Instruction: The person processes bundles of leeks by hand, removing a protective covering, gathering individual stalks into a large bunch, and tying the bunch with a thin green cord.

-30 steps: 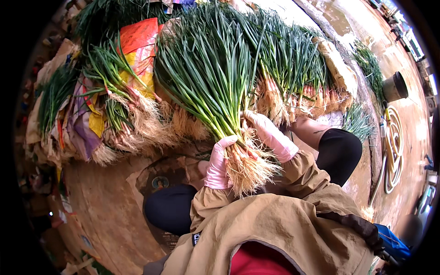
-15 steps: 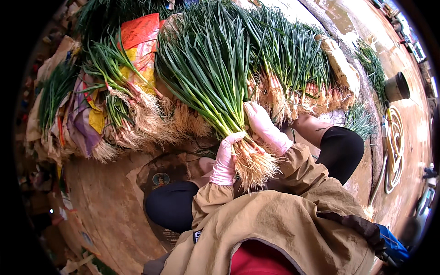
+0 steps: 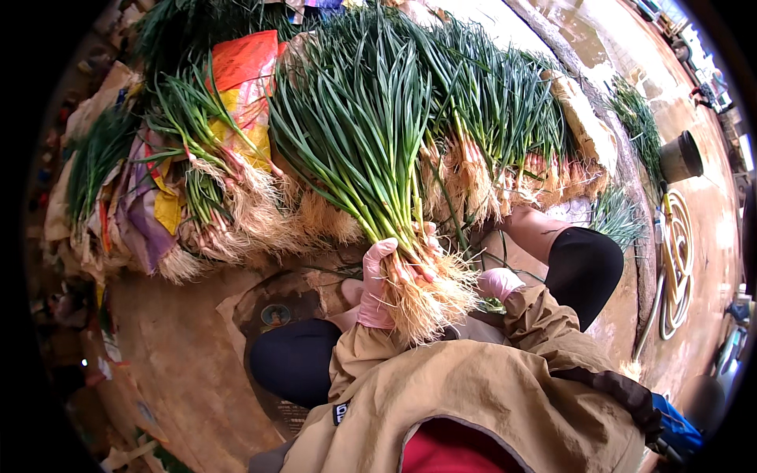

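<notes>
My left hand (image 3: pixel 375 288), in a pale pink glove, is wrapped round a bunch of green garlic (image 3: pixel 371 142). The bunch slants upward, dark flat leaves fanned out at the far end. Its pale stringy roots (image 3: pixel 426 303) hang toward my lap. My right hand (image 3: pixel 501 282), gloved alike, is lower and to the right, apart from the stems. The hanging roots and its own turned back hide its fingers. A scrap of green leaf (image 3: pixel 493 305) shows just under it. Long loose leaves hang between the bunch and my right knee.
More green garlic (image 3: pixel 505 102) lies in a thick row behind the bunch, with smaller bundles (image 3: pixel 213 173) at left on red, yellow and purple sacking (image 3: pixel 240 63). My bent knees flank my hands. At right are a dark bucket (image 3: pixel 681 156) and a coiled cream hose (image 3: pixel 676 260).
My right hand has let go of the bunch and moved down to the right. The left hand keeps its hold, the roots now slightly lower and more spread. Long leaves now hang beside the bunch.
</notes>
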Demonstrator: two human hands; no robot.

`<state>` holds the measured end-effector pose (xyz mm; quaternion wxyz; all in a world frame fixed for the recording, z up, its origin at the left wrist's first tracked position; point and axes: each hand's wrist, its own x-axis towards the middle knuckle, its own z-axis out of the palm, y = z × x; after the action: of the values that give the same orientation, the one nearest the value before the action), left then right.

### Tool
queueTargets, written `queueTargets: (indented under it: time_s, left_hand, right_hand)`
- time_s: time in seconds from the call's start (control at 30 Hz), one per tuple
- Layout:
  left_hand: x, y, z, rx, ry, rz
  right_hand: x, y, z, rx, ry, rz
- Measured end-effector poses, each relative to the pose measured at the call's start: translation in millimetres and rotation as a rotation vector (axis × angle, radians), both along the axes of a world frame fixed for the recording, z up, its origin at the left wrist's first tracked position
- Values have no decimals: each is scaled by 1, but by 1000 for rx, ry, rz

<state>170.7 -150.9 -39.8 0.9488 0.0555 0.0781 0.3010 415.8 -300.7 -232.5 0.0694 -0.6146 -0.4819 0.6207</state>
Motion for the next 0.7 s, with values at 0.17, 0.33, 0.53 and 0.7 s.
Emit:
queueTargets:
  time_s: [0.17,0.33,0.53,0.7]
  left_hand:
    - [12,-4,8,-31,6,-16]
    - [11,2,2,45,98,9]
    - [15,-10,21,-8,252,4]
    - [6,4,3,97,-22,-98]
  right_hand:
    - [-37,90,169,783,-661,-468]
    - [-59,136,243,349,602,-464]
    - [-51,131,217,529,63,-428]
    - [-4,137,193,898,-844,-566]
